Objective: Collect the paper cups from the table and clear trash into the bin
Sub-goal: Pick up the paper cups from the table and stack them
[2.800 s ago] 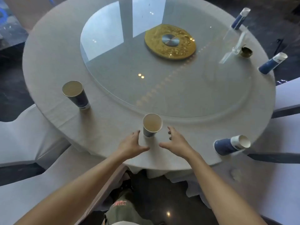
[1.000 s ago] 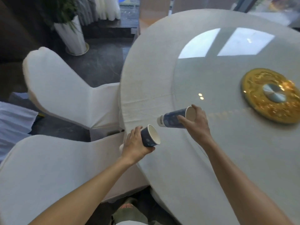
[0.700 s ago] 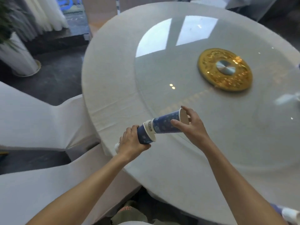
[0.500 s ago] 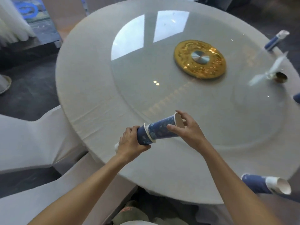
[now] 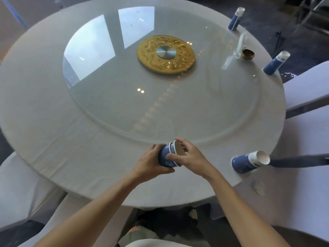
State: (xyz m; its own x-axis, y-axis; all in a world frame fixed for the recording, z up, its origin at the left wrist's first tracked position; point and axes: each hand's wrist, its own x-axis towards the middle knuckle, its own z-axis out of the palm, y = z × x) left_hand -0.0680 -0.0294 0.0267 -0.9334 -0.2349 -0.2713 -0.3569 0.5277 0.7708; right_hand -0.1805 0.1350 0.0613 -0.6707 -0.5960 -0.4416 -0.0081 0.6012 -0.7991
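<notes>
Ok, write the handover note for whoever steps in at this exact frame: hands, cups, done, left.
Left hand has a grip on the nested cups, two together, held on their side over the table edge. Right hand holds their rim end.
Done: two cups stacked.
Left: near cup at the right edge, two far cups standing further along that side, and the clear wrapper beside a small brass-coloured piece. No bin in view.

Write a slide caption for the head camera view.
Both hands, left and right, hold two nested cups over the table; three more cups remain along its right edge.
</notes>
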